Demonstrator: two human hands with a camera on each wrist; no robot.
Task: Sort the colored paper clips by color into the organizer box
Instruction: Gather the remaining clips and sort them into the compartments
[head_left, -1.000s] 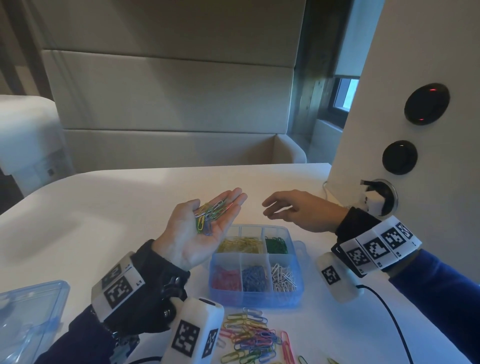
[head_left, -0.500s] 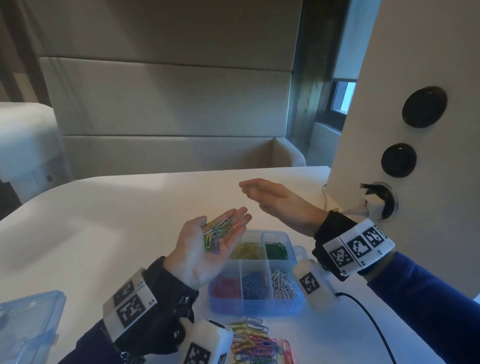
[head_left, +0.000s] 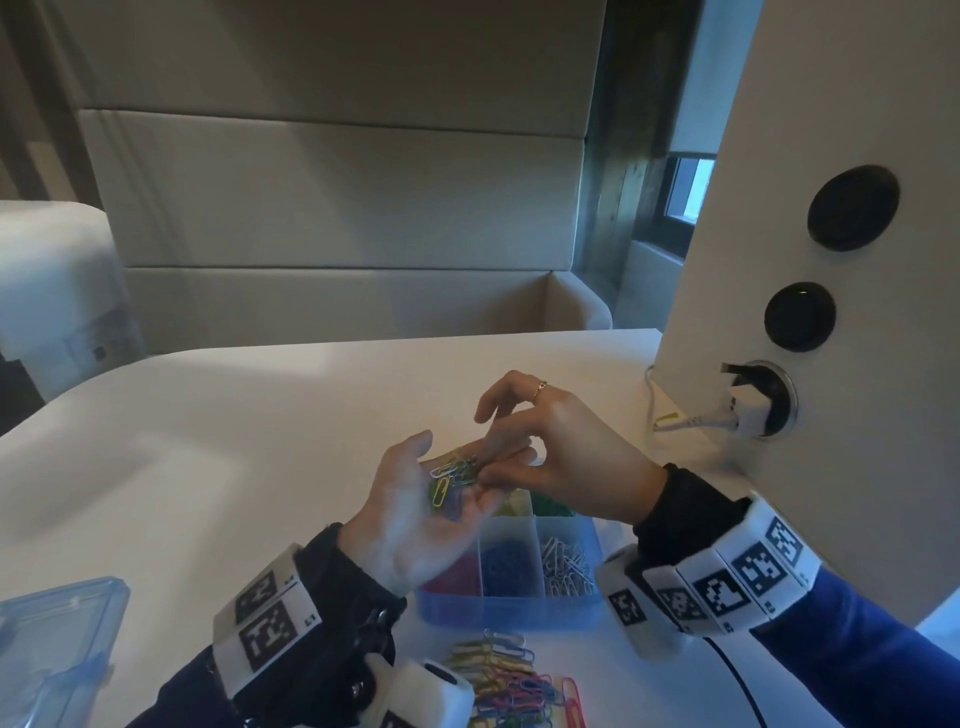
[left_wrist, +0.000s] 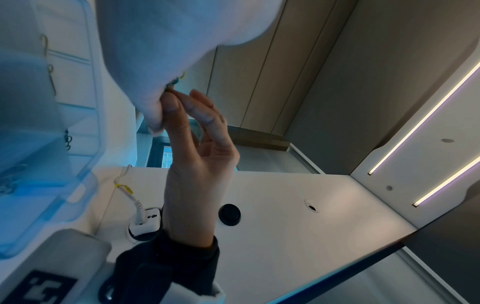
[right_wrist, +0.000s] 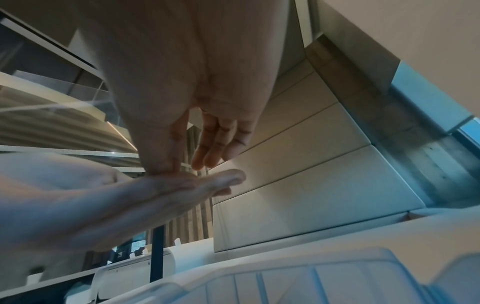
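A small bunch of mixed-coloured paper clips (head_left: 453, 474) is cupped in the upturned palm of the left hand (head_left: 415, 512), whose fingers are relaxed and only slightly curved, so that the clips are carried rather than gripped. The left hand is held above the near left part of the organizer box (head_left: 511, 605). The right hand (head_left: 563, 457) is brought in from the right and is lowered onto the left palm; its thumb and forefinger are pressed together at the bunch, and in the left wrist view a greenish clip (left_wrist: 173, 83) appears to be caught at those fingertips, while the other fingers are held spread above. A ring (head_left: 542, 387) is worn on one of the raised fingers.

The translucent blue organizer box is set on the white counter (head_left: 208, 441), below and just behind both hands. In its near row, red clips (head_left: 452, 574), blue clips (head_left: 506, 566) and white clips (head_left: 566, 564) are seen in separate compartments; in the far row, yellow and green clips are partly hidden by the hands. A loose pile of unsorted clips (head_left: 511, 680) is spread on the counter in front of the box. A clear blue lid (head_left: 52, 654) is lying at the left edge. A white plug (head_left: 743, 413) is fitted into a socket in the panel at the right.
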